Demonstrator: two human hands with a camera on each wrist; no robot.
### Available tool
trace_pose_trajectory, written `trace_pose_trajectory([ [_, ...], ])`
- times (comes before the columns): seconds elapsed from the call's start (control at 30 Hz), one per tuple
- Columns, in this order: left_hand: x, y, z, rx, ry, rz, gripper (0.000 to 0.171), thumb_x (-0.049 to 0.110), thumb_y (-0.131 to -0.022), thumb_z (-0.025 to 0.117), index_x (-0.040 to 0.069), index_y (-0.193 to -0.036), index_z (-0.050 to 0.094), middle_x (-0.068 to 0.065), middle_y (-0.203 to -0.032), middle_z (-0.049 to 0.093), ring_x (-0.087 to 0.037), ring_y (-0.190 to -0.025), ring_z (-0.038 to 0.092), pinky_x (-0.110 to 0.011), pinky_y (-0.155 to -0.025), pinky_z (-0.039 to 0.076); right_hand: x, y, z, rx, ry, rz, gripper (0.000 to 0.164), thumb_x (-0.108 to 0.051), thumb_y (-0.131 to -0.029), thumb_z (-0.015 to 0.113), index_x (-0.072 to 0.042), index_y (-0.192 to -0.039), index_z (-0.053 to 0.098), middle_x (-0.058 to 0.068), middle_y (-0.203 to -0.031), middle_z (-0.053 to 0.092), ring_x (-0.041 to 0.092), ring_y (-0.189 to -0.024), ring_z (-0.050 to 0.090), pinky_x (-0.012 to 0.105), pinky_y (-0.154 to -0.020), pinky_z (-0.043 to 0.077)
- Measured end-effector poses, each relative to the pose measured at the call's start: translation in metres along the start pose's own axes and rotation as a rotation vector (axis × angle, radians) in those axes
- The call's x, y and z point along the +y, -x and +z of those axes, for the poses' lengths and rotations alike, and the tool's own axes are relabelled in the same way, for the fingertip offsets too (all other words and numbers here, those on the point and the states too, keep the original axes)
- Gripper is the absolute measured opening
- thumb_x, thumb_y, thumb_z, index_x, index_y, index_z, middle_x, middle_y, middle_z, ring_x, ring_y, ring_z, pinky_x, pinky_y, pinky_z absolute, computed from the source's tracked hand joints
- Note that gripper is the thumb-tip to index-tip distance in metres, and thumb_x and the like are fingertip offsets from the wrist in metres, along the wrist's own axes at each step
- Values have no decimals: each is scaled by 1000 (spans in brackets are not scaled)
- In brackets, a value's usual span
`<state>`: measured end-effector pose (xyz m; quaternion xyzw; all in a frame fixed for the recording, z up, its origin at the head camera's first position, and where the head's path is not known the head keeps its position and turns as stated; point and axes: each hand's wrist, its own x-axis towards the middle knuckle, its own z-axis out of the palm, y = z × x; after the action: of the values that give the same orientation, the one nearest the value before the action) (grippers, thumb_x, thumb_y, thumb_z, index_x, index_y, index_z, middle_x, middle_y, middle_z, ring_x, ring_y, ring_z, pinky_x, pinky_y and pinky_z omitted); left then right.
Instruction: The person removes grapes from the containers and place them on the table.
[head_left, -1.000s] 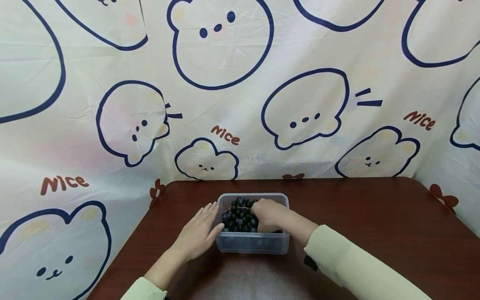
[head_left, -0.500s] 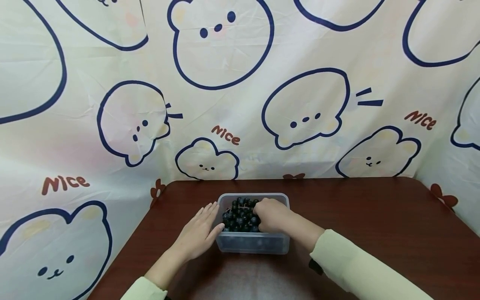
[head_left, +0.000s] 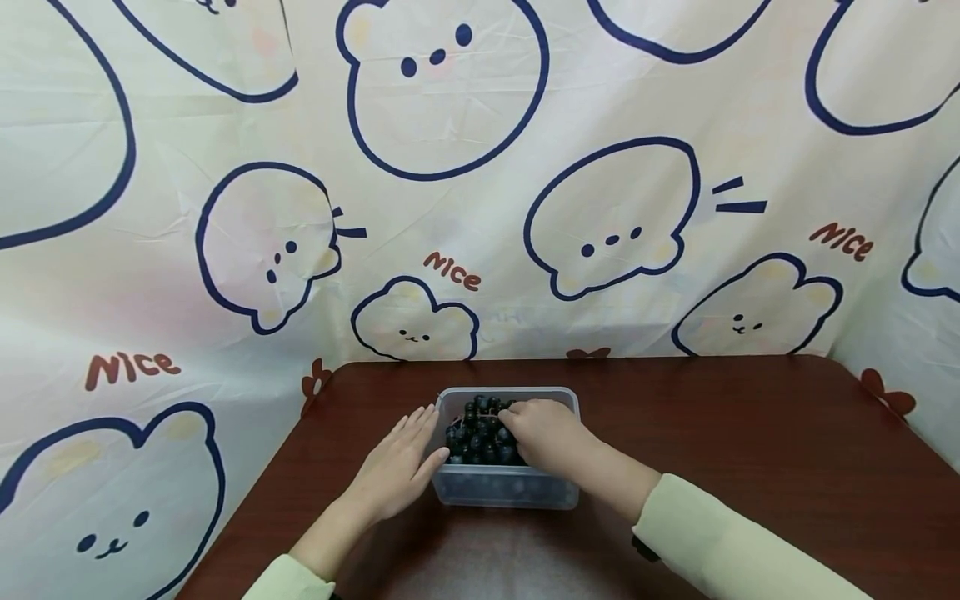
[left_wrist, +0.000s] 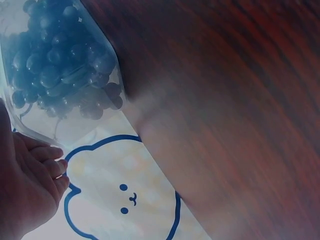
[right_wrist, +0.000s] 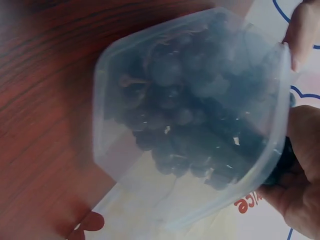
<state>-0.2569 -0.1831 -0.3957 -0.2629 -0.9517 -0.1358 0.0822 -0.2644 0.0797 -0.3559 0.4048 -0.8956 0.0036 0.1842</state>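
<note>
A bunch of dark grapes (head_left: 478,435) lies in a clear plastic box (head_left: 506,487) on the table. Against the box's left wall rests my left hand (head_left: 393,472), its fingers straight and its thumb by the near left corner. My right hand (head_left: 552,435) reaches over the box's right side with curled fingers and grips grapes at the right of the bunch; its fingertips are partly hidden. Through the cloudy wall in the right wrist view, the grapes (right_wrist: 185,100) and a pale stem show, with dark grapes by my right hand (right_wrist: 302,175). The left wrist view also shows the grapes (left_wrist: 50,60).
The box stands near the back of a dark reddish-brown wooden table (head_left: 720,442). Behind and beside the table hangs a pale cloth (head_left: 502,208) with blue-outlined bear drawings.
My right hand has shifted slightly within the box and now lies higher over the grapes, its forearm further right. My left hand and the box have stayed put.
</note>
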Motion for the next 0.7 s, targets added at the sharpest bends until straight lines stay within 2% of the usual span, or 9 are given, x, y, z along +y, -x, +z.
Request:
trace_pose_trajectory([
  [0.1,0,0,0,-1,2,1,65,44,-103,42,1,-151,31,-12,-157,26,-25,-145,21,-45,-116,16,2,3,5,116,86,-61,26,-7,-89,68,1,-113,70,13,-106,70,21,-95,68,29,-77,56],
  [0.2,0,0,0,-6,4,0,65,44,-103,42,1,-151,31,-12,-157,26,-26,-145,21,-44,-116,15,4,4,8,186,152,-97,27,-8,-89,70,2,-113,70,15,-109,69,22,-100,67,31,-82,55],
  [0.43,1,-1,-1,1,3,5,65,44,-103,42,0,-150,32,-13,-156,27,-27,-144,22,-45,-116,16,7,7,10,214,244,-133,32,-10,-90,70,0,-120,68,16,-124,64,27,-119,58,41,-99,46],
  [0.7,0,0,1,22,-4,21,64,43,-103,42,-2,-149,34,-16,-155,30,-29,-143,24,-48,-115,18,9,9,13,275,313,-180,34,-7,-86,72,-2,-120,69,15,-124,64,26,-120,58,39,-101,43],
])
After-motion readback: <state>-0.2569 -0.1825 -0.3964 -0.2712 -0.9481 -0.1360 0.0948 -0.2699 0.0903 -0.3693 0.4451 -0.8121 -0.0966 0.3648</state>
